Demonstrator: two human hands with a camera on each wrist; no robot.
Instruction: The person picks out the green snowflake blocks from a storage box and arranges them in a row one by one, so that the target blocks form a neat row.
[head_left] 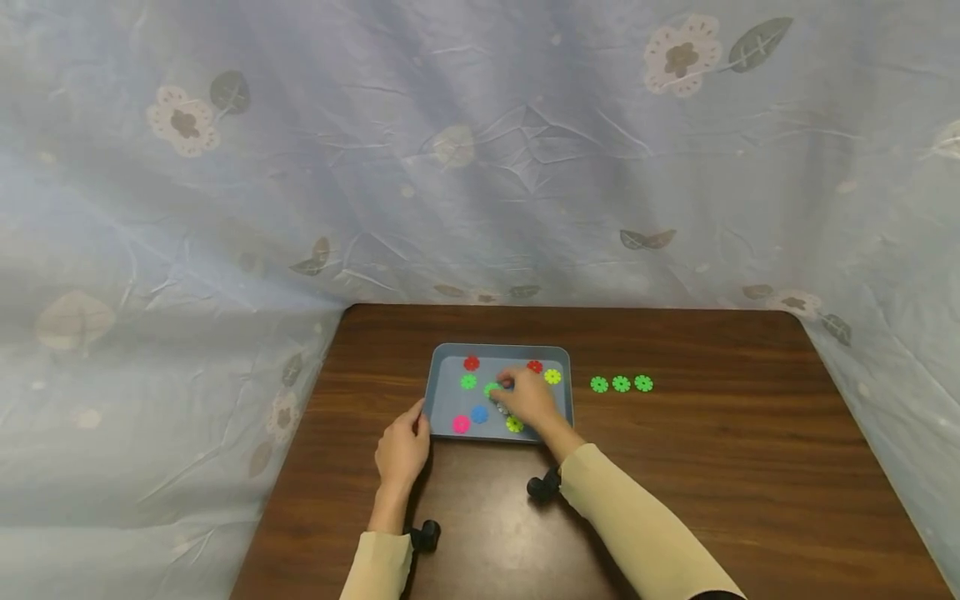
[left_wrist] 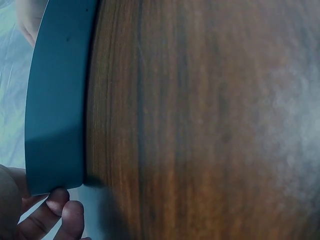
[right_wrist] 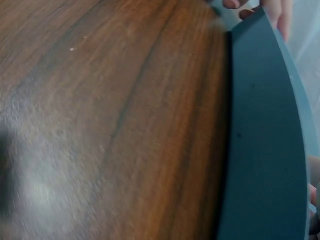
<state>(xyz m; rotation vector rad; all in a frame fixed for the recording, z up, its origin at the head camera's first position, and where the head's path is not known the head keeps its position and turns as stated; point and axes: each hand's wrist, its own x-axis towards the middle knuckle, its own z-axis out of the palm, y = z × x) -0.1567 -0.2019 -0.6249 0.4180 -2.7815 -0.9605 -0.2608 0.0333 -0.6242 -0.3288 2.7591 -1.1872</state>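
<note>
A shallow grey tray [head_left: 446, 400] holds several small flower-shaped plastic pieces. My left hand [head_left: 403, 448] grips the tray's near left corner; in the left wrist view its fingertips [left_wrist: 58, 197] press against that corner. Over the middle of the tray, my right hand [head_left: 529, 398] pinches a green flower-shaped piece [head_left: 491, 389] between thumb and forefinger. Around it lie another green piece [head_left: 468, 382], a blue one [head_left: 479, 414], a pink one [head_left: 461, 425], red ones [head_left: 471, 363] and yellow ones [head_left: 552, 377]. The right hand partly hides a whitish piece [head_left: 502, 408].
Three green flower-shaped pieces [head_left: 621, 384] lie in a row on the brown wooden table [head_left: 720, 467], right of the tray. A pale floral curtain [head_left: 480, 208] hangs behind the table's far edge and along its sides.
</note>
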